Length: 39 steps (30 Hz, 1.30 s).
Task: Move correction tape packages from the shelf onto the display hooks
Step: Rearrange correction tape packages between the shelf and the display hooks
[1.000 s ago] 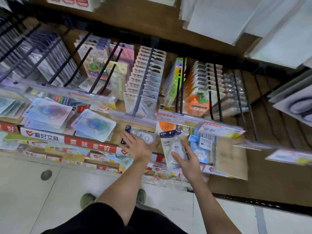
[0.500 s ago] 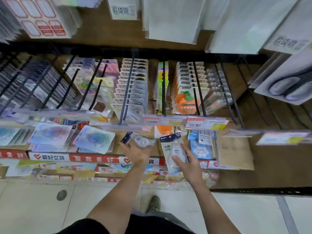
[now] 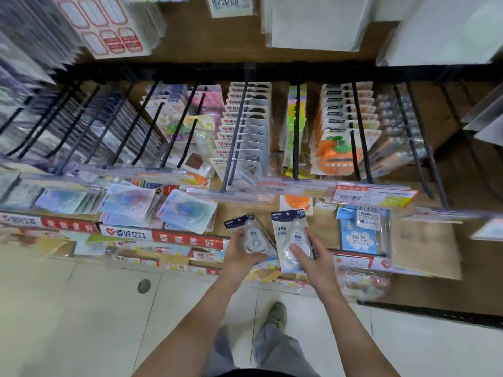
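Clearly both hands, left hand (image 3: 241,255) and right hand (image 3: 313,257), each grip a light, stiff, slippery package below the hooks (image 3: 236,137): left package (image 3: 251,235), right package (image 3: 292,238); better pinched near the card top.

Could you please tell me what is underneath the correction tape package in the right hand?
Under the package held by the right hand lie the shelf's red front strip and loose packets; whatever sits directly behind it is covered.

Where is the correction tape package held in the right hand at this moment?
In the head view, the correction tape package sits just right of centre, gripped by the right hand, beside the left hand's package and below the price label rail.
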{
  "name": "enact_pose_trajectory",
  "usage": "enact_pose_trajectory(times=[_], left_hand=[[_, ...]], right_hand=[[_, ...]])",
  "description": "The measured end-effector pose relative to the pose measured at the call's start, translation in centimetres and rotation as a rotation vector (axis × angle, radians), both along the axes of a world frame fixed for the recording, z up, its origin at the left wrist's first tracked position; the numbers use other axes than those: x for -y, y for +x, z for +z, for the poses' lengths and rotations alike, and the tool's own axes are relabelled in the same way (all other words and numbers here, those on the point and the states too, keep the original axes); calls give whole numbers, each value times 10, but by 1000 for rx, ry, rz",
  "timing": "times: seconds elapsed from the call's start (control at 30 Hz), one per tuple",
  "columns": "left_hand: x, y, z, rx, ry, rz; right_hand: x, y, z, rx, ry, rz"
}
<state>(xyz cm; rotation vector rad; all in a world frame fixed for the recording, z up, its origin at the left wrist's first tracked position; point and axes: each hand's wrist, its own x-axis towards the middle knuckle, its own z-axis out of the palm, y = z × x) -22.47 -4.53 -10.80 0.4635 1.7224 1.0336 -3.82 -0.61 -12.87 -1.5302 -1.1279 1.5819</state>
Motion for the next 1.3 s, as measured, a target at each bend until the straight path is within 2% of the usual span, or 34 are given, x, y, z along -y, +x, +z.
enact_pose_trajectory(times=[0.3,0.67,1.03,1.3], left_hand=[[42,-34,3,157,1,20],[137,-116,13,71,155,176],[305,-260,29,37,189,501],[420,-362,53,-44,263,735]], right_hand=[[22,-36,4,-5,8,79],[94,-122,32,16,29,275],[223,-293,58,99,135,543],[313,-425,81,-1,220,752]])
